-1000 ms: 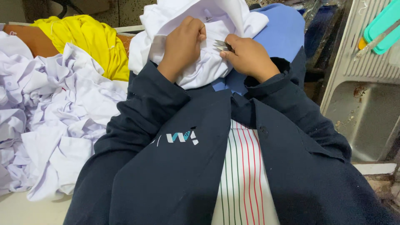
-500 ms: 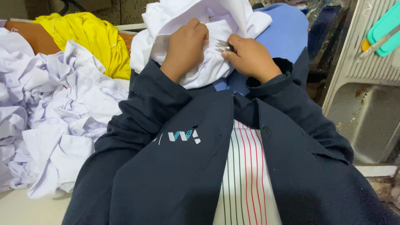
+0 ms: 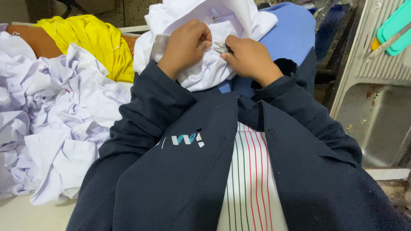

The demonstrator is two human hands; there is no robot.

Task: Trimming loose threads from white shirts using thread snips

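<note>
A white garment (image 3: 222, 25) lies bunched in my lap over blue cloth (image 3: 291, 34). My left hand (image 3: 185, 46) is closed on a fold of this garment near its collar. My right hand (image 3: 250, 57) is closed around a small metal snipping tool (image 3: 220, 47), whose tips touch the white fabric between my two hands. Both arms are in dark navy jacket sleeves, and a striped shirt shows under the open jacket.
A heap of crumpled white garments (image 3: 51, 115) fills the left side. A yellow cloth (image 3: 92, 40) and a brown one (image 3: 32, 38) lie behind it. A grey metal machine body (image 3: 376, 107) with a teal part (image 3: 396, 25) stands at right.
My hands and the white garment have stayed almost in place; the fingers shifted only slightly on the fabric. The view has drifted a little.
</note>
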